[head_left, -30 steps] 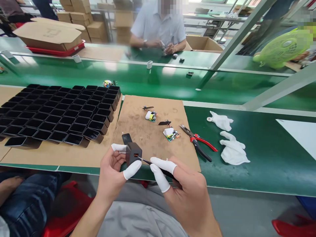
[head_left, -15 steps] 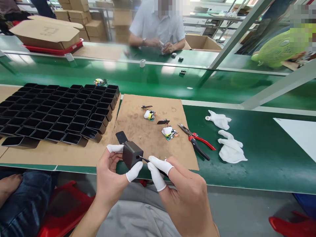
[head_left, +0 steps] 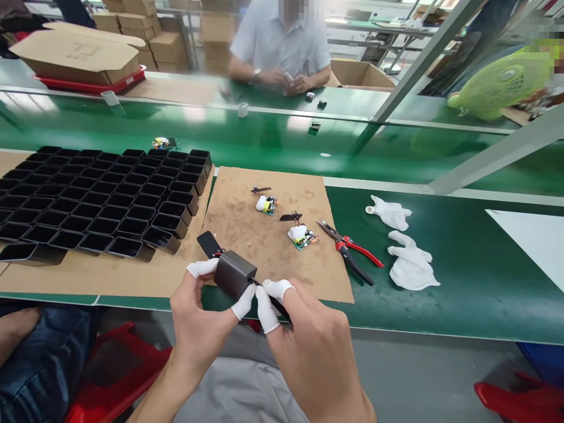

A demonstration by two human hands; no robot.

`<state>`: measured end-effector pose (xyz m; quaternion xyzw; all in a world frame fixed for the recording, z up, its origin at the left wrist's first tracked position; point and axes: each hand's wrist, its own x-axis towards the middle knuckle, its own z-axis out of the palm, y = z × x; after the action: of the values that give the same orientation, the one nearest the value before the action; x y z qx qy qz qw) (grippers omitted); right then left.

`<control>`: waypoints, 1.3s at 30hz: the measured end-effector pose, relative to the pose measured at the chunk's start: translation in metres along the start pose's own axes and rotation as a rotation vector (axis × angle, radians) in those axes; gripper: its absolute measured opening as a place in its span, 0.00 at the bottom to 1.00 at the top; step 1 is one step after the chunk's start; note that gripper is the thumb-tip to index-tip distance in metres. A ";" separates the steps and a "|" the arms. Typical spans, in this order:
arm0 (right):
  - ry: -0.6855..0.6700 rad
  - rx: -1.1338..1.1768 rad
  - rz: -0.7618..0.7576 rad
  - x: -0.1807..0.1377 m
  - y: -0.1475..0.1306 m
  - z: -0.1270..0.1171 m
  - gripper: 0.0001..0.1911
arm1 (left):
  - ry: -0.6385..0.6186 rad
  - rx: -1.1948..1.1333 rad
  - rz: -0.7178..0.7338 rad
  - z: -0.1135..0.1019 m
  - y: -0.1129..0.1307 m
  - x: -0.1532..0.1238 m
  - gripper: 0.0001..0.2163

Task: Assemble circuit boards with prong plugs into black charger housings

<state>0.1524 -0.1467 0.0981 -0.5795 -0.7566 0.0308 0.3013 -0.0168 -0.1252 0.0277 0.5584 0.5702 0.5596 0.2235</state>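
My left hand (head_left: pixel 203 320), with white finger cots on thumb and finger, grips a black charger housing (head_left: pixel 235 274) above the bench's front edge. A black end plate (head_left: pixel 208 244) on short wires hangs out of the housing's far end. In my right hand (head_left: pixel 304 335), also wearing finger cots, slim black tweezers (head_left: pixel 278 308) are pinched. Their tip is at the port in the housing's near face; whether it is inside I cannot tell. Beyond my hands, two circuit boards, a nearer one (head_left: pixel 301 236) and a farther one (head_left: pixel 266 204), lie on a cardboard sheet (head_left: pixel 238 194).
Rows of black housings (head_left: pixel 110 202) fill the left side. Red-handled pliers (head_left: pixel 350 251) lie at the cardboard's right edge, near white gloves (head_left: pixel 412 267). Another circuit board (head_left: pixel 162 143) is on the green belt (head_left: pixel 264 144). A co-worker (head_left: pixel 282 53) sits opposite; a metal post slants at right.
My right hand has moved left and closer to the housing, bringing the tweezers up against its port. The housing has turned slightly, and its end plate has shifted left.
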 end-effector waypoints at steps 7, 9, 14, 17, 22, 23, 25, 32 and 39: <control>-0.191 0.136 0.094 0.004 0.009 0.009 0.15 | 0.049 0.082 0.095 0.003 -0.004 -0.004 0.21; -0.266 0.215 0.105 0.005 0.012 0.008 0.15 | 0.041 0.103 0.133 0.003 -0.007 -0.004 0.22; -0.276 0.322 0.126 0.005 0.015 0.006 0.16 | 0.055 0.120 0.199 0.002 -0.008 -0.001 0.22; -0.244 0.345 0.129 0.004 0.016 0.008 0.17 | 0.053 0.121 0.214 0.001 -0.006 0.000 0.21; -0.245 0.371 0.141 0.002 0.017 0.009 0.17 | 0.056 0.113 0.221 0.001 -0.006 -0.001 0.21; -0.247 0.378 0.146 0.002 0.017 0.009 0.17 | 0.057 0.112 0.224 0.001 -0.007 -0.001 0.21; -0.250 0.397 0.152 0.002 0.017 0.008 0.17 | 0.067 0.121 0.231 0.001 -0.008 -0.001 0.21; -0.237 0.417 0.153 0.003 0.015 0.010 0.18 | 0.094 0.149 0.256 0.001 -0.009 -0.001 0.20; -0.186 0.303 0.150 0.001 0.011 -0.006 0.18 | -0.016 -0.022 -0.059 0.002 -0.002 0.003 0.20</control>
<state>0.1650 -0.1437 0.0992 -0.5768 -0.7226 0.2202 0.3108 -0.0169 -0.1209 0.0267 0.5433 0.5784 0.5545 0.2506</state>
